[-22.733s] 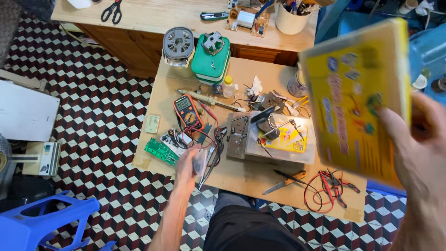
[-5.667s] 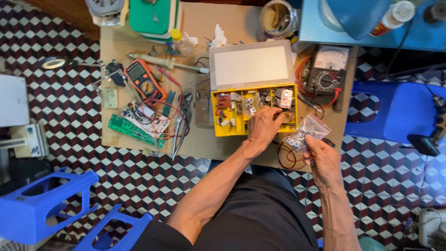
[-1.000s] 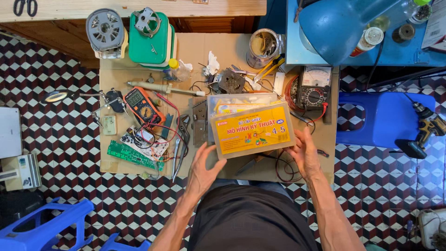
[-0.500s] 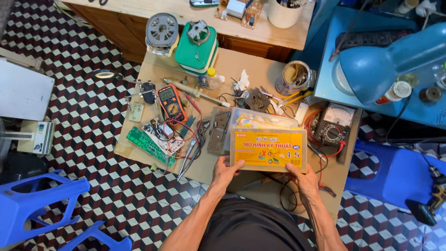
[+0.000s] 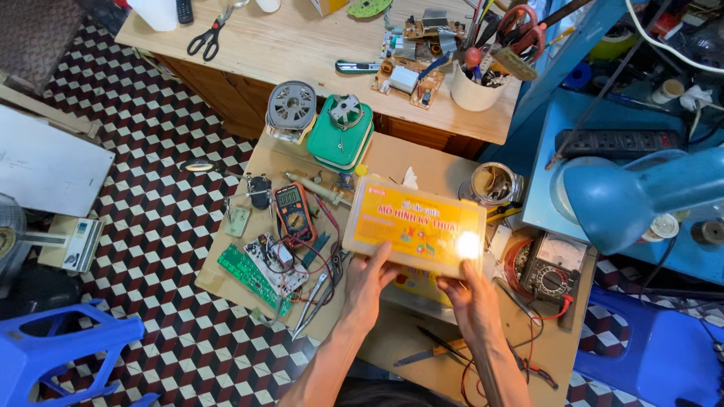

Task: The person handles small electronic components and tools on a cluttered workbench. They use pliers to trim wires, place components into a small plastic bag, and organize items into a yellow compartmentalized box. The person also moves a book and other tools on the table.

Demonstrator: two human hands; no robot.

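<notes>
On the left of the low wooden work table (image 5: 392, 354), above the checkered floor, I see the same clutter as half a second ago: a long green circuit board (image 5: 253, 277), an orange-and-black handheld multimeter (image 5: 293, 213) with its red and black leads, and beside them a pair of slim metal tweezers (image 5: 311, 307), all lying where they lay before. What has changed is in the middle: the flat yellow plastic box with a printed lid (image 5: 415, 227) now sits higher in my view and clear of the table, where half a second ago it looked lower, close over the clutter; I judge it has been lifted and is being carried, lid shut. My left hand (image 5: 369, 280) is closed on the box's near long edge, thumb on top and fingers beneath. My right hand (image 5: 469, 292) grips the same edge further right, beside a bright glare spot on the lid. Under the box a second yellow piece shows, too hidden to name. To the right lie a metal can (image 5: 494, 183), an analogue meter with a black dial (image 5: 554, 267), and the blue desk lamp (image 5: 641, 196) well apart.
</notes>
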